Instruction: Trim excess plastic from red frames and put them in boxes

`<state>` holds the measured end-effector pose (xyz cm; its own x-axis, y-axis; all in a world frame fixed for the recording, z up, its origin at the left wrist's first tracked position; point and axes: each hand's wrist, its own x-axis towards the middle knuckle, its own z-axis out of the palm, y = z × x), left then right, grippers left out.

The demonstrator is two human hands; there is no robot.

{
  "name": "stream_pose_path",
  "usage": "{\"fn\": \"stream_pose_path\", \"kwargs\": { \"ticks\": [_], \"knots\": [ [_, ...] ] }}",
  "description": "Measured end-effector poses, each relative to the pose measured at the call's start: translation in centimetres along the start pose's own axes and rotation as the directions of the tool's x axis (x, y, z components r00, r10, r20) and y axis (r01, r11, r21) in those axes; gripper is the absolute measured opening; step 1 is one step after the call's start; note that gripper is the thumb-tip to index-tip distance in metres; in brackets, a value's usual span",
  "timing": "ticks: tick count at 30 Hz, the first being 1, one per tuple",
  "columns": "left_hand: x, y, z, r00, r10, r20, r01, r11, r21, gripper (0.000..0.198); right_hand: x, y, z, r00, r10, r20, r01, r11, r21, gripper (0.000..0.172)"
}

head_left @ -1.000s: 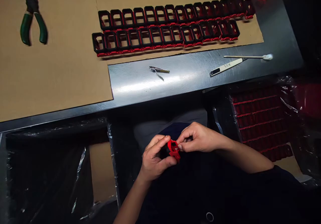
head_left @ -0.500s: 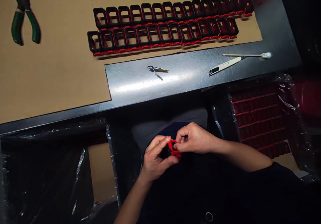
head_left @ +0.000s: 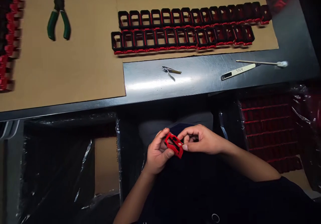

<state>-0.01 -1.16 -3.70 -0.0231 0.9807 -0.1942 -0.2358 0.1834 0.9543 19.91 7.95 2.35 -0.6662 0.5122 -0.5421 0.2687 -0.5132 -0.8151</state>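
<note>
Over my lap, below the table edge, both hands pinch one small red plastic frame (head_left: 174, 144). My left hand (head_left: 157, 153) grips its left side with thumb and fingers curled. My right hand (head_left: 200, 139) holds the frame's right edge between thumb and fingertips. The frame is tilted, its open face turned up toward me. Whether a dark part sits under it I cannot tell.
Two rows of black-and-red frames (head_left: 185, 26) stand on cardboard (head_left: 75, 73) on the steel table (head_left: 195, 80). Green-handled pliers (head_left: 59, 16), a small metal clip (head_left: 171, 71), a white tool marked A55 (head_left: 237, 71) and a swab (head_left: 263, 63) lie there. Plastic-lined bins with red parts (head_left: 271, 130) flank my lap.
The view has shifted, showing more red parts at the far left. The red frame has been turned in my hands so its open face shows more.
</note>
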Motion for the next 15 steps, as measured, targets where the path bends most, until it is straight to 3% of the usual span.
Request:
{"fn": "stream_pose_path", "kwargs": {
  "ticks": [5,7,9,10,11,13,15],
  "knots": [
    [-0.1,0.6,0.2,0.995,-0.097,-0.032,0.088,0.971,-0.221,0.066,0.6,1.2,0.2,0.991,-0.022,-0.129,0.021,1.0,-0.01,0.037],
    [0.0,1.4,-1.4,0.994,-0.069,-0.083,0.047,0.968,-0.246,0.064,1.1,1.8,-0.1,0.98,-0.011,-0.2,-0.008,0.996,-0.094,0.041],
    [-0.2,2.3,-4.9,0.968,0.002,-0.252,-0.049,0.982,-0.181,0.064,1.8,2.6,-0.5,0.969,0.004,-0.249,-0.044,0.987,-0.157,0.046],
    [-0.5,2.6,-7.2,0.926,0.042,-0.376,-0.087,0.991,-0.104,0.065,2.2,3.0,-0.7,0.963,0.016,-0.268,-0.064,0.983,-0.171,0.049],
    [-0.9,2.8,-9.8,0.851,0.082,-0.518,-0.098,0.995,-0.002,0.066,2.5,3.4,-0.9,0.957,0.034,-0.287,-0.087,0.98,-0.177,0.051],
    [-1.8,2.7,-15.2,0.633,0.123,-0.765,0.092,0.968,0.232,0.066,3.0,4.0,-1.3,0.944,0.073,-0.321,-0.133,0.976,-0.169,0.052],
    [-2.5,1.6,-19.9,0.53,0.118,-0.84,0.209,0.941,0.264,0.063,3.4,4.4,-1.8,0.929,0.107,-0.354,-0.173,0.972,-0.16,0.051]
  ]
}}
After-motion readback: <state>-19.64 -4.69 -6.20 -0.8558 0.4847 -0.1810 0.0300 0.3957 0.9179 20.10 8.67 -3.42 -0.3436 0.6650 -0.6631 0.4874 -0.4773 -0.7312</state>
